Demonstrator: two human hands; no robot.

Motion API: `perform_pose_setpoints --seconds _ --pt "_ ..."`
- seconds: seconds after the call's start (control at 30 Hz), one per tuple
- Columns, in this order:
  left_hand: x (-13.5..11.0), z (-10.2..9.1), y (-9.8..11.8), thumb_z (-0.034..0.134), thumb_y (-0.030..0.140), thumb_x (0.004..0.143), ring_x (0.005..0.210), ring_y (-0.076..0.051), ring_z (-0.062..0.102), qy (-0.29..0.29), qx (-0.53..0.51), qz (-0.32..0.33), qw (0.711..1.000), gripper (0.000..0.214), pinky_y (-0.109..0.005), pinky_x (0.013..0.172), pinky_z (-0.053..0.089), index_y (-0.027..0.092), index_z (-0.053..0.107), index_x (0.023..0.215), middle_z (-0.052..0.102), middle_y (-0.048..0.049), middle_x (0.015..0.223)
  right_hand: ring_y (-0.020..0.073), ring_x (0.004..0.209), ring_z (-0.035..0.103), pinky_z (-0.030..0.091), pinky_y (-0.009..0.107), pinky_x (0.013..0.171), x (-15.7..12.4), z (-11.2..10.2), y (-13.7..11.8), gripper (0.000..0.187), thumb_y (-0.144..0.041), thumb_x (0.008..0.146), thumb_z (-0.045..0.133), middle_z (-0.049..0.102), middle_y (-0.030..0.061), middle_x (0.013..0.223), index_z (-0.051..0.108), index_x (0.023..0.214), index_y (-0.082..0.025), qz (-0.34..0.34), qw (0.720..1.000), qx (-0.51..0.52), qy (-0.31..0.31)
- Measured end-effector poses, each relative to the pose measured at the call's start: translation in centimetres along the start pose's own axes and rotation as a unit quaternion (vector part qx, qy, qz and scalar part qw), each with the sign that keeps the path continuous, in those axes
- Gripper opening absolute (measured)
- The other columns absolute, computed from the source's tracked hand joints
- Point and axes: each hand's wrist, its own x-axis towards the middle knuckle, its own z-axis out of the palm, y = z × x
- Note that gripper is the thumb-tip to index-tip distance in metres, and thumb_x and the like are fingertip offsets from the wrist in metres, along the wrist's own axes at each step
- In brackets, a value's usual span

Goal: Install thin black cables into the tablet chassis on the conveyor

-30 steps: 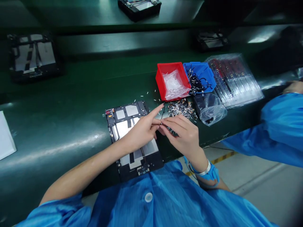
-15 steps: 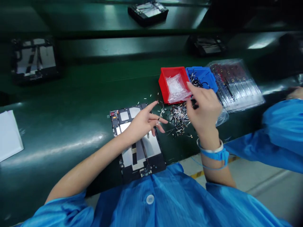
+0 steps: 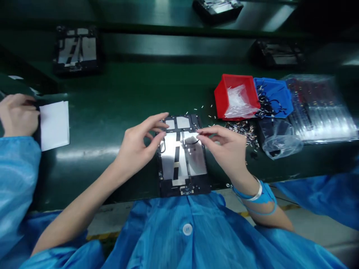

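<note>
An opened tablet (image 3: 196, 158), its silver inner plates and black strips showing, lies on the bench in front of me. My right hand (image 3: 224, 147) pinches a short, thin black cable (image 3: 192, 142) above the tablet's upper right part. Over the upper left edge, my left hand (image 3: 140, 144) is open, thumb and fingers apart and nothing visible between them. A loop of dark cable (image 3: 162, 145) shows beside the left thumb. Part of the tablet's upper right corner is behind my right fingers.
Right of the tablet are a red bin (image 3: 220, 99) with clear plastic, a blue bin (image 3: 286, 98) of black cables, a heap of small parts (image 3: 244, 129), a plastic bag (image 3: 283, 144) and clear trays (image 3: 325, 112). A co-worker's hand (image 3: 19, 114) is by white sheets (image 3: 54, 125) at left.
My right hand has moved from beside the red bin to the tablet, bringing the thin cable. My left hand has drawn back to the tablet's left edge. The view has shifted left.
</note>
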Motion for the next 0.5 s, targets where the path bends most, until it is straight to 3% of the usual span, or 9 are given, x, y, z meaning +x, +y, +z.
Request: perform_pose_setpoints --seconds 0.07,0.17,0.3,0.5 --pt "-2.5 -1.0 -2.2 0.051 0.017 0.091 0.095 -0.018 0.068 0.035 0.118 0.07 0.99 0.034 -0.03 0.08 0.056 0.017 0.057 0.125 0.07 -0.0089 0.111 0.0117 0.061 0.063 0.049 0.025 0.052 -0.2 2.1 -0.4 0.016 -0.019 0.072 0.073 0.071 -0.0003 0.072 0.071 0.088 -0.019 0.111 0.986 0.11 -0.065" --pt "-5.6 -1.2 -5.0 0.049 0.014 0.092 0.103 -0.021 0.066 0.026 0.218 0.145 0.965 0.031 -0.034 0.087 0.055 0.015 0.058 0.121 0.069 -0.0109 0.113 0.0101 0.057 0.061 0.049 0.025 0.054 -0.4 5.0 -0.3 0.02 -0.02 0.067 0.074 0.068 -0.0017 0.065 0.069 0.087 -0.016 0.193 0.953 0.19 -0.132" --pt "-7.6 -0.6 -6.7 0.05 0.014 0.091 0.105 -0.024 0.065 0.0 0.265 0.191 0.945 0.03 -0.037 0.085 0.056 0.011 0.057 0.12 0.067 -0.0147 0.117 0.0101 0.062 0.062 0.052 0.028 0.065 -0.4 7.2 0.2 0.016 -0.018 0.065 0.072 0.066 -0.002 0.065 0.068 0.08 -0.017 0.218 0.945 0.187 -0.159" --pt "-8.0 -0.4 -6.8 0.046 0.013 0.091 0.105 -0.028 0.063 -0.052 0.338 0.249 0.906 0.034 -0.038 0.078 0.054 0.01 0.059 0.122 0.066 -0.016 0.118 0.0111 0.065 0.061 0.051 0.029 0.065 -0.7 7.8 0.6 0.015 -0.021 0.067 0.072 0.067 -0.0007 0.069 0.068 0.081 -0.018 0.221 0.955 0.133 -0.149"
